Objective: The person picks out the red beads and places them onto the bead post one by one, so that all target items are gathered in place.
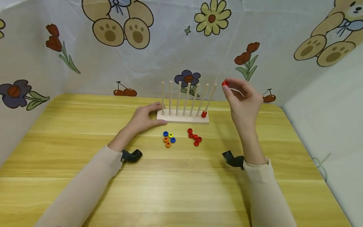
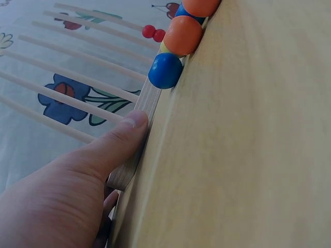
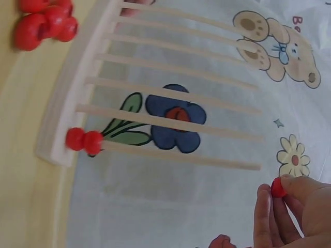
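A wooden peg rack [image 1: 182, 118] with a row of upright pegs stands on the table. My left hand [image 1: 144, 117] grips its left end, thumb along the front edge and fingers behind; the left wrist view shows the thumb [image 2: 121, 135] on the base. Between thumb and fingertips, my right hand [image 1: 246, 97] pinches a red bead [image 1: 225, 83], held just right of the top of the rightmost peg [image 1: 211, 97]. In the right wrist view the pinched bead [image 3: 278, 187] is beside that peg's free end. Two red beads [image 3: 84, 140] sit stacked at the bottom of this peg.
In front of the rack lie a group of blue, orange and yellow beads [image 1: 166, 139] and a group of several red beads [image 1: 195, 136]. A patterned cloth [image 1: 158, 63] hangs behind the table. Black wrist mounts [image 1: 233, 159] stick out from both sleeves.
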Demonstrator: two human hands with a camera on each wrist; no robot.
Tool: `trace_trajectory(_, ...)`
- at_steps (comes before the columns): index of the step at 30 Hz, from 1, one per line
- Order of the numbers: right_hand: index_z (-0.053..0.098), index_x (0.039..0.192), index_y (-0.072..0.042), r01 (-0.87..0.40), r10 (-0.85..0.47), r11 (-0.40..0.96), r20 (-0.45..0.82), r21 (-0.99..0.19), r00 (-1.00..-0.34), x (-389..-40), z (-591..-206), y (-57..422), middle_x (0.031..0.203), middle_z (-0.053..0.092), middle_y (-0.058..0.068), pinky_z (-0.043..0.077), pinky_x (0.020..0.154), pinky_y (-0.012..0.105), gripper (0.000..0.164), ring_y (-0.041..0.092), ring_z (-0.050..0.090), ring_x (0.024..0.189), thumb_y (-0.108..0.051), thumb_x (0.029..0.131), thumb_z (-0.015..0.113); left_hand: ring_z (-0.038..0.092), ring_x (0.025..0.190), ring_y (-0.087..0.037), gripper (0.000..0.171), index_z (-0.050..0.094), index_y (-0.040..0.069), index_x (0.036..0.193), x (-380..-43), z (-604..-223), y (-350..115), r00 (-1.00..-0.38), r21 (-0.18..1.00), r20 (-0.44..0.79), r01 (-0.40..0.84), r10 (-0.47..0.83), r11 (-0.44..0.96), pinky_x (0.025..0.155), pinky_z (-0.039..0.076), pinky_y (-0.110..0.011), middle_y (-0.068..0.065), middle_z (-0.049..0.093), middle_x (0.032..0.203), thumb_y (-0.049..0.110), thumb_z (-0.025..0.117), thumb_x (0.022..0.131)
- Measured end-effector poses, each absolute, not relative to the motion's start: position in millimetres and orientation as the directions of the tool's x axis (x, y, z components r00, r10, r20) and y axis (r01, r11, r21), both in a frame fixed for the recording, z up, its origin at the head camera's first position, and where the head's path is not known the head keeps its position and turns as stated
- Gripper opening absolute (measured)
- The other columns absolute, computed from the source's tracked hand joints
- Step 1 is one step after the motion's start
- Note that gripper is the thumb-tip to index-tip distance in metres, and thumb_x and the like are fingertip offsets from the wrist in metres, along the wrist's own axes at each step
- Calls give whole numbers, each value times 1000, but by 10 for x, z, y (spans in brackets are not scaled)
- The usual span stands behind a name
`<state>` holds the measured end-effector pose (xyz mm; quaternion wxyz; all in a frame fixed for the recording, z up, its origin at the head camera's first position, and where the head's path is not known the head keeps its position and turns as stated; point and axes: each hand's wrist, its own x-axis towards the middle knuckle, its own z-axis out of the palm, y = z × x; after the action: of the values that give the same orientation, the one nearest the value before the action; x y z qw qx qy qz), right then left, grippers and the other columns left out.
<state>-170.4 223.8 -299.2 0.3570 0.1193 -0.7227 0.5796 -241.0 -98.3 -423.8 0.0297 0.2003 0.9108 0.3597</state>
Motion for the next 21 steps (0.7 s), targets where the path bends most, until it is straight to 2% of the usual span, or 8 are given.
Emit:
trace_trajectory(7, 76, 114, 10, -582, 222, 315, 654, -750, -723, -1688, -2806, 2030, 110, 76, 23, 62, 93, 26, 21, 17, 74, 99, 4, 94, 75, 39, 155, -37, 81, 60, 20, 151, -2430, -4227, -999, -916, 659, 94, 351, 390, 665, 128, 29, -57, -6, 46, 166, 49, 90, 82)
trace_trajectory(17, 78, 113, 5, -544, 218, 377, 642, -750, -735, -1834, -2988, 2105, 109, 77, 22, 62, 92, 25, 21, 12, 74, 99, 4, 93, 77, 38, 155, -37, 82, 60, 20, 151, -2399, -4240, -982, -915, 673, 92, 347, 392, 653, 128, 28, -58, -6, 45, 166, 50, 90, 81)
trace_trajectory(21, 77, 114, 8, -520, 189, 397, 621, -756, -760, -1780, -2965, 2075, 111, 76, 24, 62, 92, 24, 20, 13, 74, 99, 4, 94, 75, 39, 155, -37, 81, 61, 21, 151, -2399, -4228, -977, -917, 677, 97, 346, 387, 650, 128, 29, -58, -6, 46, 166, 50, 90, 81)
